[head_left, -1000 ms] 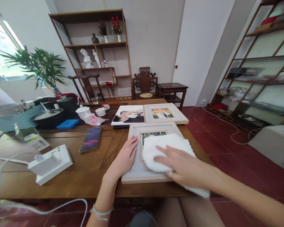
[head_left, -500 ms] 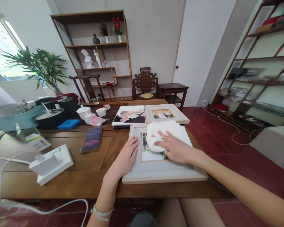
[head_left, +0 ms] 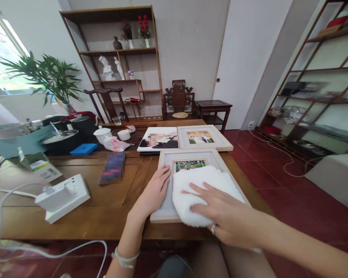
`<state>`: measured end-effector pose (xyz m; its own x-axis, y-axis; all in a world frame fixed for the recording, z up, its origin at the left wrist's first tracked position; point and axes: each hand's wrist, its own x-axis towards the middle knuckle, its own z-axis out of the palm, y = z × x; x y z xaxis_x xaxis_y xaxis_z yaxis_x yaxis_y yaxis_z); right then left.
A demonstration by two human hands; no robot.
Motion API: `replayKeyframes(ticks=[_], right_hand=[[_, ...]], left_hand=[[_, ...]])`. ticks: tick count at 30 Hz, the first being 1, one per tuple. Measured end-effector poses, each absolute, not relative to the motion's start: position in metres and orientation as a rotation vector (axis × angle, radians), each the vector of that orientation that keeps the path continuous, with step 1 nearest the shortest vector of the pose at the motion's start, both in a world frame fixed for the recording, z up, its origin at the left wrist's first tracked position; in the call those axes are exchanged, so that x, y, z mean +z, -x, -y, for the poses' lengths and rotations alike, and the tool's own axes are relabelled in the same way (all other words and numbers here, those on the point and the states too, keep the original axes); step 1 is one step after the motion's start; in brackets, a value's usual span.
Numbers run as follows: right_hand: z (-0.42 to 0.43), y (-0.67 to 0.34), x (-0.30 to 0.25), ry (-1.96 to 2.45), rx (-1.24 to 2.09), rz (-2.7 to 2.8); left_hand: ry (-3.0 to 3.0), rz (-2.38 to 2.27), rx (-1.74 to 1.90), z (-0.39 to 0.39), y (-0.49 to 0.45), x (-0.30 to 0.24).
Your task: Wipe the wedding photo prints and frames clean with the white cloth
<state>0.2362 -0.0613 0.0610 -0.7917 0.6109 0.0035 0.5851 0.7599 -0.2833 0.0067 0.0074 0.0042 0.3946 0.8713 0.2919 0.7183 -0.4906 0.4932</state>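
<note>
A framed photo (head_left: pixel 165 214) lies flat near the table's front edge, with a pale wood border and a light grey mat. On its left border rests my left hand (head_left: pixel 156 189), open, fingers stretched out and side by side. My right hand (head_left: pixel 223 210) holds a fluffy white cloth (head_left: pixel 191 193) pressed under its fingers against the frame. The cloth hides the lower part of the picture and hangs over the frame's front edge. Two people's heads show in the picture's uncovered top strip.
Behind lie a second framed photo (head_left: pixel 220 143) and a photo panel (head_left: pixel 159 139). Leftward on the table (head_left: pixel 104 220) are a pixelated flat object (head_left: pixel 112 168), a power strip (head_left: pixel 66 197) with cables, a blue box (head_left: pixel 84 149), a white teapot (head_left: pixel 101 134) and a black pot (head_left: pixel 60 143).
My right hand has drawn the cloth down toward me, from the picture's upper right to the frame's front edge. The picture's top now shows. My left hand has stayed on the left border.
</note>
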Motion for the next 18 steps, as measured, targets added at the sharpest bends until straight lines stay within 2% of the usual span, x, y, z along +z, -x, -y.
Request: replayKeyframes(ticks=[9,13,18], right_hand=[[-0.046,-0.252,0.039,1.278,-0.186,2.701],[-0.065,-0.248,0.040,1.285,-0.165,2.722],[-0.034,-0.242,0.048,1.202,-0.053,2.824]], left_hand=[[-2.338,-1.394,0.764,-0.005,-0.007,0.009],[-2.314,-1.398,0.780,-0.004,-0.007,0.009],[-2.316,-1.416,0.753,-0.004,-0.009,0.010]])
